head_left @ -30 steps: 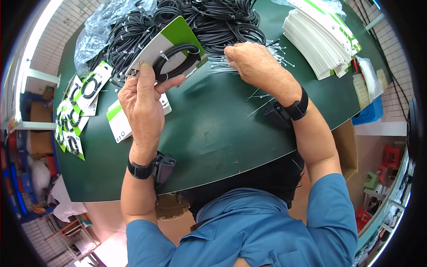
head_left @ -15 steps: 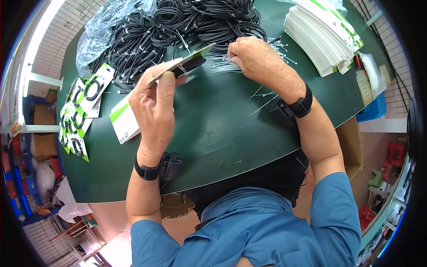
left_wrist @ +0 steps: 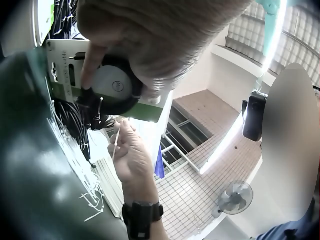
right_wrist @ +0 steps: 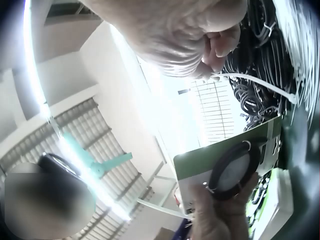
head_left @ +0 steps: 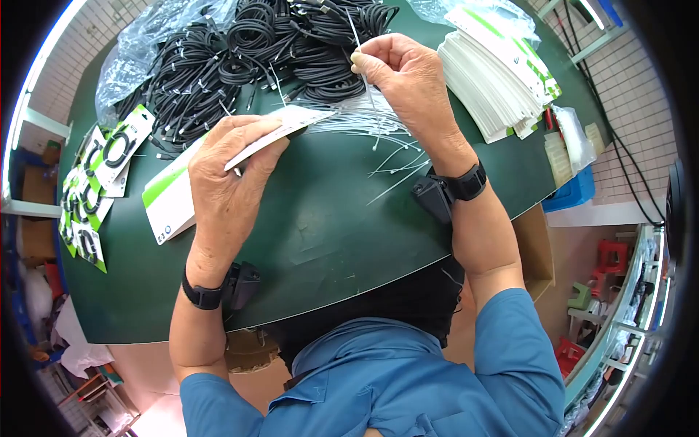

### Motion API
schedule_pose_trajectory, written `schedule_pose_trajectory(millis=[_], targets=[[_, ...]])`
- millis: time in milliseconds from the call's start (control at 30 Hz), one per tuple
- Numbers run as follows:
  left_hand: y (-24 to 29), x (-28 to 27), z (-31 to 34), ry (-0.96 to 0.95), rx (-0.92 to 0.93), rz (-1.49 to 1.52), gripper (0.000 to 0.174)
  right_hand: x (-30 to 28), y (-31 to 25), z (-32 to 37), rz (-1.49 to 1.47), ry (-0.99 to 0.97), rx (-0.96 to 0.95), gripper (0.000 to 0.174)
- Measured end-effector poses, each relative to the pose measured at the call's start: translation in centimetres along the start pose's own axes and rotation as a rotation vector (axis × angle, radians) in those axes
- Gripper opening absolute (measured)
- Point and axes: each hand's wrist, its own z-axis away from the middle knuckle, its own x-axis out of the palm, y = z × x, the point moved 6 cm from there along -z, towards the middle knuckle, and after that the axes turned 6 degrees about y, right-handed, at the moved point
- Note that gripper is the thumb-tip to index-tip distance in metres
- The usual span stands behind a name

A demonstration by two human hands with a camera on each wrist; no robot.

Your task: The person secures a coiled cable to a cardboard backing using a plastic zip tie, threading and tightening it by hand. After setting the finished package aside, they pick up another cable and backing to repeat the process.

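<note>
My left hand (head_left: 227,171) grips a white and green packaging card (head_left: 271,135), tilted nearly edge-on in the head view. A coiled black cable (right_wrist: 216,175) lies against the card's face, seen in both wrist views, with a pale tie around the coil. My right hand (head_left: 416,89) pinches a thin white cable tie (head_left: 354,30) between thumb and fingertips, above and to the right of the card. The tie's long tail hangs down over a spread of loose white cable ties (head_left: 349,122) on the green table (head_left: 313,218).
A heap of coiled black cables (head_left: 320,44) covers the table's far side, with clear plastic wrap (head_left: 135,65) beside it. Carded cables (head_left: 102,171) lie at the left, near white and green cards (head_left: 171,200). A tall stack of cards (head_left: 484,84) stands at the right.
My right hand has risen from the loose ties with one cable tie in its pinch. My left hand has turned the card from face-up to nearly edge-on, its cable side now hidden from the head view.
</note>
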Motion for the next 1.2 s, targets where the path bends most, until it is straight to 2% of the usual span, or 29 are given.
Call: schedule_pose_trajectory(millis=[33,100,133,233,300,433,533,833,933,967,1067,1200], targets=[[0.4,-0.1,-0.1,0.033,0.057,-0.032,0.022,-0.1,-0.1,-0.1,0.009,-0.007,-0.004,0.013],[1.1,-0.5,-0.1,0.095,0.169,-0.104,0.023,-0.1,0.4,-0.2,-0.251,-0.014,0.133,0.017],[1.1,-0.6,-0.1,0.098,0.165,-0.1,0.023,0.0,0.6,-0.1,-0.382,-0.015,0.206,0.02],[1.7,-0.6,0.0,0.098,0.284,-0.145,0.025,0.0,0.4,0.3,-0.423,-0.047,0.264,0.029],[1.7,-0.4,0.0,0.088,0.296,-0.149,0.025,0.2,0.4,0.4,-0.451,-0.057,0.283,0.034],[1.9,-0.3,0.0,0.07,0.325,-0.161,0.028,0.0,-0.1,0.2,-0.241,-0.019,0.156,0.029],[2.0,-0.3,-0.1,0.064,0.335,-0.164,0.029,0.3,0.8,0.1,0.12,-0.104,0.042,0.023],[1.7,-0.4,0.1,0.066,0.324,-0.149,0.03,0.4,1.0,0.2,0.215,-0.107,0.093,0.019],[1.7,-0.3,0.1,0.051,0.323,-0.152,0.03,0.3,0.5,-0.1,-0.025,-0.058,0.098,0.019],[1.7,-0.3,0.0,0.046,0.331,-0.146,0.031,0.3,0.3,-0.1,-0.026,-0.059,0.097,0.019],[1.7,-0.1,0.1,0.022,0.34,-0.133,0.032,0.9,0.3,0.9,-0.431,-0.146,0.401,0.019],[1.9,0.1,0.3,0.0,0.425,-0.237,0.036,1.4,-0.5,1.4,-0.529,-0.2,0.416,0.018]])
